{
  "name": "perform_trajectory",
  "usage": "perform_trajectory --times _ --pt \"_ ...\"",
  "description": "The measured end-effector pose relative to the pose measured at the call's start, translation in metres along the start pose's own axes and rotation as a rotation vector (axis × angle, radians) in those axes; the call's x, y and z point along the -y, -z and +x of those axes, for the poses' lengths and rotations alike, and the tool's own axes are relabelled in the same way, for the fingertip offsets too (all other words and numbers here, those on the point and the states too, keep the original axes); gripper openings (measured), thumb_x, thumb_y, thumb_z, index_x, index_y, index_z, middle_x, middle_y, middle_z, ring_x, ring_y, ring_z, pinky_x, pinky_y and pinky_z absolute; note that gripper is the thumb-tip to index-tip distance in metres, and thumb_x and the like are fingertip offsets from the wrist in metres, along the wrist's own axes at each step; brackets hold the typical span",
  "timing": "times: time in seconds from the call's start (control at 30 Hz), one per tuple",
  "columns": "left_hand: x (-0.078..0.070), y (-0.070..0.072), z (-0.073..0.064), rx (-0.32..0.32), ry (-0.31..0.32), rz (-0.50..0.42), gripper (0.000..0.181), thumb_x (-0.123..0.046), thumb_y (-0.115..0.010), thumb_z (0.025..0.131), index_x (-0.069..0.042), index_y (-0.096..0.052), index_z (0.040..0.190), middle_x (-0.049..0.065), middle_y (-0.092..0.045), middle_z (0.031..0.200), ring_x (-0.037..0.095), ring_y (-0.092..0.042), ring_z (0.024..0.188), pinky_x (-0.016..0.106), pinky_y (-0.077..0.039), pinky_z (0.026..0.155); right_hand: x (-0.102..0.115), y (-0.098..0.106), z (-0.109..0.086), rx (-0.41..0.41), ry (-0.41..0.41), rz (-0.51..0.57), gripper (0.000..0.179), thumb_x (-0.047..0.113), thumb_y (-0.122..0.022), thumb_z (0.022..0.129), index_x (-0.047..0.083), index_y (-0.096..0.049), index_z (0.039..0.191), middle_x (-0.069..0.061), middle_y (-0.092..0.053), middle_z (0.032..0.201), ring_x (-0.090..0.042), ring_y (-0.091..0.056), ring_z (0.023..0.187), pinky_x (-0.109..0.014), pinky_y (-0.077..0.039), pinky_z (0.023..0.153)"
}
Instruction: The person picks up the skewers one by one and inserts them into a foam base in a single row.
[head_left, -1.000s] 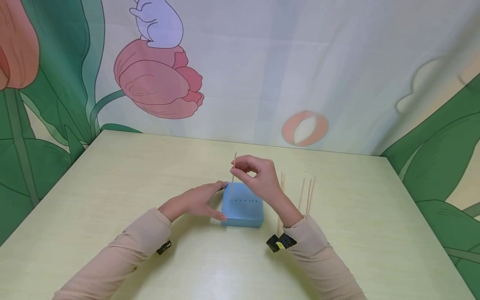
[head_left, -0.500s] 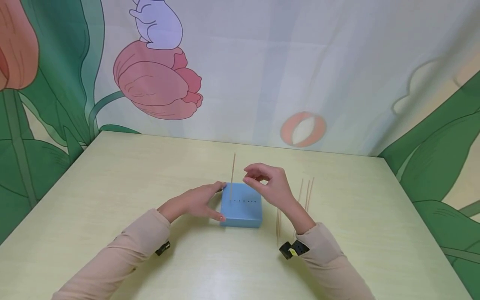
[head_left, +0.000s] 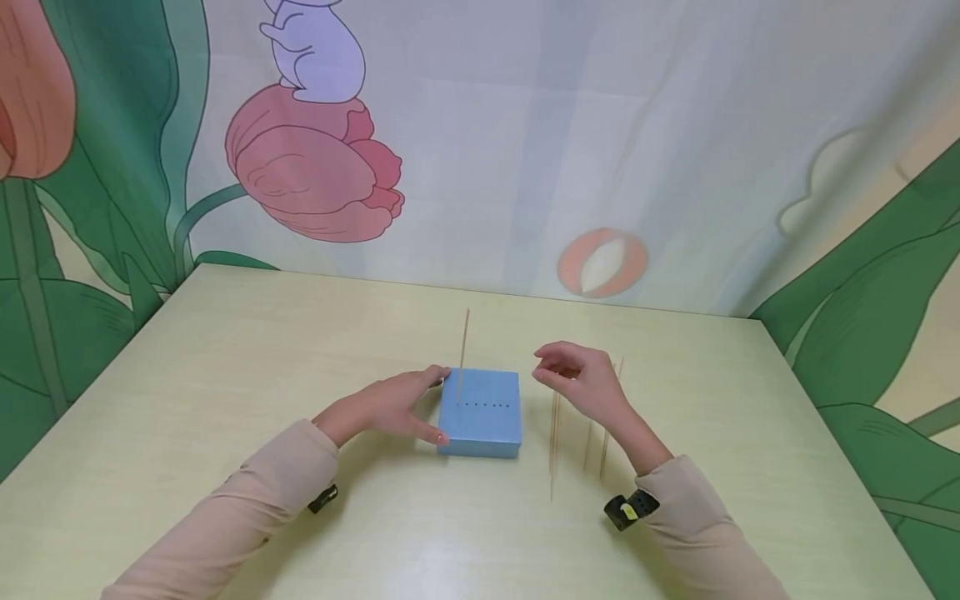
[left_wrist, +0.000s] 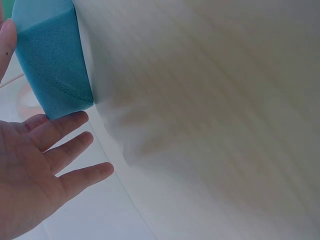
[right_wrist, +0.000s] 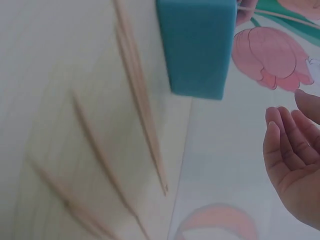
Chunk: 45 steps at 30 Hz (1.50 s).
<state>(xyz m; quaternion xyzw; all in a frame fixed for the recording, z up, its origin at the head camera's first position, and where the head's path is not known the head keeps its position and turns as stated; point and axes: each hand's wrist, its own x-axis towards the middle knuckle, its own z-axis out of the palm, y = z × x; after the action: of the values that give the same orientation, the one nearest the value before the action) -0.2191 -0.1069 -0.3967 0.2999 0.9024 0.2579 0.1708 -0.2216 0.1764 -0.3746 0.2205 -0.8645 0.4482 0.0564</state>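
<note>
A blue foam block (head_left: 487,427) lies on the table, a row of small holes across its top. One thin wooden skewer (head_left: 463,350) stands upright in the leftmost hole. My left hand (head_left: 393,405) holds the block from its left side, thumb at the near corner and fingers at the far corner; the left wrist view shows fingertips against the block's side (left_wrist: 57,65). To the right of the block, my right hand (head_left: 581,382) hovers over the loose skewers (head_left: 554,442), thumb and fingers loosely bent with nothing between them.
More loose skewers (head_left: 588,446) lie farther right, partly hidden under the right hand and forearm. The pale wooden table (head_left: 300,333) ends at a printed curtain (head_left: 480,167) behind it. A camera is strapped to each wrist.
My right hand has let go of the skewer, which now stands on its own in the block, and has moved right over the loose skewers. The left hand stays on the block.
</note>
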Motion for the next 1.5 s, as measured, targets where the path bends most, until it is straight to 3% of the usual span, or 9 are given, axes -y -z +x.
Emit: perform_trajectory --times 0.6,0.87,1.13,1.5 --pt "0.002 -0.003 0.0 -0.003 0.017 -0.025 0.099 -0.048 -0.074 0.07 -0.002 -0.023 0.141 0.013 -0.034 0.143 0.026 -0.033 0.129 0.041 -0.029 0.104 -0.048 0.041 -0.006 0.025 -0.214 -0.029 0.038 0.014 -0.073 0.078 0.0 -0.06 0.111 -0.014 -0.062 0.091 -0.022 -0.058 0.082 -0.026 -0.047 0.071" --pt "0.002 -0.003 0.0 0.0 0.018 -0.023 0.1 -0.048 -0.074 0.069 -0.003 -0.022 0.142 0.013 -0.034 0.142 0.025 -0.034 0.129 0.04 -0.029 0.104 -0.076 0.062 -0.009 0.013 -0.306 -0.065 0.047 0.014 -0.073 0.078 -0.004 -0.056 0.117 -0.02 -0.058 0.096 -0.026 -0.054 0.087 -0.023 -0.047 0.065" --pt "0.002 -0.002 0.001 0.003 0.016 -0.026 0.099 -0.047 -0.074 0.07 -0.003 -0.022 0.142 0.013 -0.034 0.142 0.025 -0.034 0.129 0.04 -0.029 0.104 -0.095 0.077 -0.012 0.081 -0.392 -0.109 0.057 0.014 -0.071 0.079 -0.006 -0.046 0.127 -0.024 -0.05 0.109 -0.029 -0.048 0.092 -0.03 -0.044 0.071" --pt "0.003 -0.003 0.002 -0.001 0.014 -0.023 0.1 -0.048 -0.074 0.069 -0.003 -0.022 0.141 0.013 -0.035 0.142 0.025 -0.035 0.129 0.04 -0.029 0.104 -0.116 0.088 -0.008 0.191 -0.443 -0.191 0.071 0.024 -0.072 0.078 -0.005 -0.037 0.134 -0.025 -0.047 0.112 -0.036 -0.044 0.101 -0.042 -0.039 0.082"
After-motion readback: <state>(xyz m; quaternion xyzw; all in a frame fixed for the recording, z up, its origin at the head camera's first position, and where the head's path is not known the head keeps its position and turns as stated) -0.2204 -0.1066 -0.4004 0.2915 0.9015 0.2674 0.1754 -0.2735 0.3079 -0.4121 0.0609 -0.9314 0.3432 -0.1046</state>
